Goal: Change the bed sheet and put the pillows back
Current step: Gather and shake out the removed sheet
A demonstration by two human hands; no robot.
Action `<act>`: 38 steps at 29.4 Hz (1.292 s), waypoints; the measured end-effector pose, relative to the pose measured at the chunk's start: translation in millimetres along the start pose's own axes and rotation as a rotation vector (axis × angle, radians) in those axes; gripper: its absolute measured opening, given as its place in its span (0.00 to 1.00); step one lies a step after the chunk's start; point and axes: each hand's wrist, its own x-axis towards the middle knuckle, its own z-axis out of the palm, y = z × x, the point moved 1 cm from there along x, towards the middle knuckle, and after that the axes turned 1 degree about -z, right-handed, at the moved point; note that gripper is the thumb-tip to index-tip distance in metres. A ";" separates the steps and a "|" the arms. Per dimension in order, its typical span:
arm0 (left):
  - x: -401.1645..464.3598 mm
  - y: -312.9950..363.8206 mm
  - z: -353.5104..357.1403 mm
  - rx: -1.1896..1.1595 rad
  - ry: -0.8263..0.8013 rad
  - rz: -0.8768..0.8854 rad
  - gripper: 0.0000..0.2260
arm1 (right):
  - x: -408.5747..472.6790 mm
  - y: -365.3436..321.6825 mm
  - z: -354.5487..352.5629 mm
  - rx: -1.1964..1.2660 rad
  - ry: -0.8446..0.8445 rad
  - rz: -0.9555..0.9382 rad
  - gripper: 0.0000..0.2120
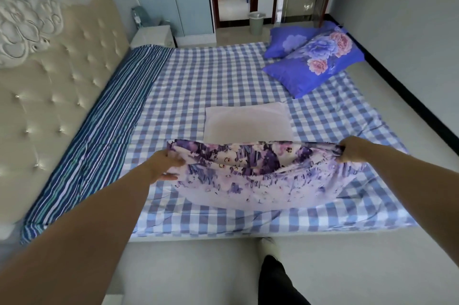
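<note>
The person is holding the purple floral pillowcase (260, 175) by its open end, the left hand (165, 168) and right hand (354, 149) each gripping a corner. It is lying on the checked sheet (211, 76), just before the bare white pillow (248, 122). Keeping the mouth wide should help the pillow enter. Two blue pillows (318, 58) are waiting well apart, not blocking.

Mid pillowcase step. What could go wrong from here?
1. Both hands, left hand and right hand, hold the floral pillowcase only at its top corners; the grip may slip and close the opening.
2. The bare pillow lies loose beyond the case, so it could slide away when pushed.
3. Dragging may rumple the checked sheet, already wrinkled at the right edge.
</note>
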 end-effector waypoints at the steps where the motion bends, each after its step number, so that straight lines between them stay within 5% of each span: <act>1: 10.8 5.2 1.7 -0.030 0.049 0.024 0.20 | 11.7 1.1 -4.8 0.010 0.063 0.009 0.07; 9: 140.8 68.6 12.9 -0.213 0.427 0.033 0.19 | 143.0 -11.9 -47.4 -0.152 0.268 0.090 0.09; 14: 229.1 119.7 16.2 0.525 0.655 -0.176 0.26 | 244.5 -21.7 -79.9 0.002 0.387 -0.057 0.10; 16: 253.2 131.9 16.4 0.628 0.635 -0.223 0.25 | 272.1 -28.9 -86.8 -0.050 0.414 -0.097 0.13; 20: 321.7 150.6 23.1 0.478 0.658 -0.277 0.18 | 350.0 -46.8 -101.6 -0.170 0.438 -0.065 0.10; 25: 406.1 178.8 21.7 0.072 0.629 -0.263 0.09 | 448.5 -70.4 -126.3 -0.215 0.468 -0.013 0.11; 29: 469.3 220.7 29.7 -0.019 0.603 -0.164 0.19 | 525.3 -88.9 -143.7 -0.140 0.475 0.008 0.16; 33: 514.1 223.6 54.6 -0.147 0.418 -0.061 0.38 | 577.8 -106.9 -131.1 0.081 0.465 -0.119 0.27; 38: 516.4 108.4 97.9 0.054 0.394 -0.282 0.34 | 573.3 -134.5 -16.8 0.203 0.168 -0.363 0.27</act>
